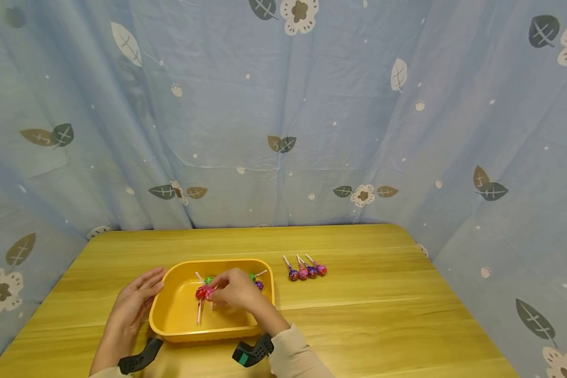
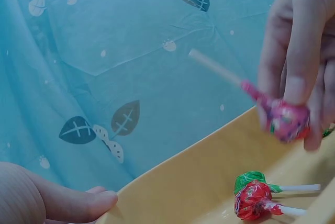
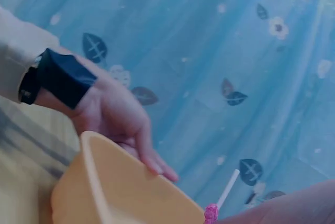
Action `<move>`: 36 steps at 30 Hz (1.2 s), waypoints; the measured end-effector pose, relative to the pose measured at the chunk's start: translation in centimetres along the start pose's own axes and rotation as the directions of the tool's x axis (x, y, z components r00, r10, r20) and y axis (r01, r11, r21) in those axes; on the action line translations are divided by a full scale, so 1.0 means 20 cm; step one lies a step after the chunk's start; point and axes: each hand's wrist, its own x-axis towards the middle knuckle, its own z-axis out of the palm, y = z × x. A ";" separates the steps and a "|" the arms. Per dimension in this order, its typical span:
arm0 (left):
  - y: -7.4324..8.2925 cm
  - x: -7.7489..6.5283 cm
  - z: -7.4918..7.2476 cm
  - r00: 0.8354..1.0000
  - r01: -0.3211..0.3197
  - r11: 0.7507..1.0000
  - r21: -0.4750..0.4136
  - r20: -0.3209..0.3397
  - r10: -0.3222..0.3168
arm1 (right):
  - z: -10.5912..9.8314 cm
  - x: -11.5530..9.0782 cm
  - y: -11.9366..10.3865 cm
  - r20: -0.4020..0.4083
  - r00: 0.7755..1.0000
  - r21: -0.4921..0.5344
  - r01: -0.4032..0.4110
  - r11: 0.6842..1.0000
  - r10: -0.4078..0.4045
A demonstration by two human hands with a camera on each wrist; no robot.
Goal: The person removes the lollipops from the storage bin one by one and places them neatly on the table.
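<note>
A yellow plastic tray (image 1: 212, 335) stands on the wooden table. My left hand (image 1: 131, 303) lies along its left side with fairly straight fingers, touching the rim. Over the tray, my right hand (image 1: 238, 290) pinches a pink-wrapped lollipop (image 2: 288, 122) by its round head, the white stick pointing up and away. Beneath it in the tray are a red lollipop (image 2: 253, 201) and a green lollipop (image 2: 248, 179), side by side. Another green lollipop (image 1: 252, 276) and a purple lollipop (image 1: 259, 285) lie at the tray's right end, partly hidden by my right hand.
Right of the tray, several purple and pink lollipops (image 1: 303, 272) lie in a row on the table (image 1: 359, 325), sticks pointing to the back. A blue patterned curtain (image 1: 283, 105) hangs behind the table and along its sides.
</note>
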 end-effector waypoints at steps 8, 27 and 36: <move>0.01 0.00 0.00 1.000 0.008 1.000 0.001 0.000 -0.008 | -0.12 -0.04 0.03 -0.032 0.999 0.205 -0.006 0.979 0.013; 0.00 0.00 0.00 1.000 -0.014 1.000 0.002 0.022 0.014 | -0.34 -0.11 0.14 -0.146 0.989 0.220 0.043 0.975 -0.011; 0.01 -0.01 0.00 1.000 -0.008 1.000 -0.006 0.027 0.009 | -0.41 -0.13 0.20 -0.261 0.965 0.290 0.073 0.954 0.005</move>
